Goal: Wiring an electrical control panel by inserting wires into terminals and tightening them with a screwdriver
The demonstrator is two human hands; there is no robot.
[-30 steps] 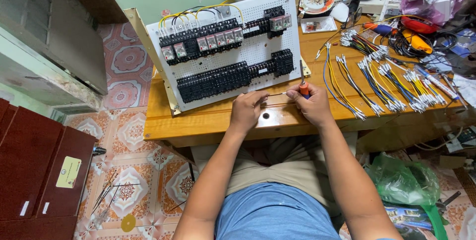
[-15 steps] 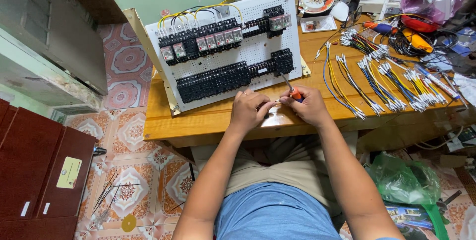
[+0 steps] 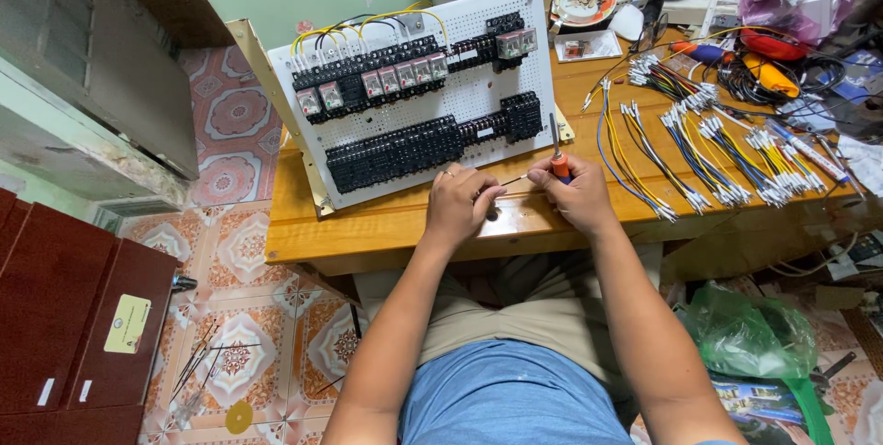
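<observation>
1. My right hand (image 3: 578, 195) is clamped on the orange-handled screwdriver (image 3: 557, 158).
2. My left hand (image 3: 460, 201) pinches the thin wire (image 3: 513, 180) near the bench's (image 3: 386, 224) front edge.
3. I'd steady both wrists on the wood and keep the wire tip level.

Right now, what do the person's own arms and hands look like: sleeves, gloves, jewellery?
Both forearms are bare, with no sleeves in view. The left hand is ungloved and wears a thin ring on one of its fingers. The right hand is also ungloved, with no ring or watch visible. No wristbands, cables or markings show on either arm.
</observation>
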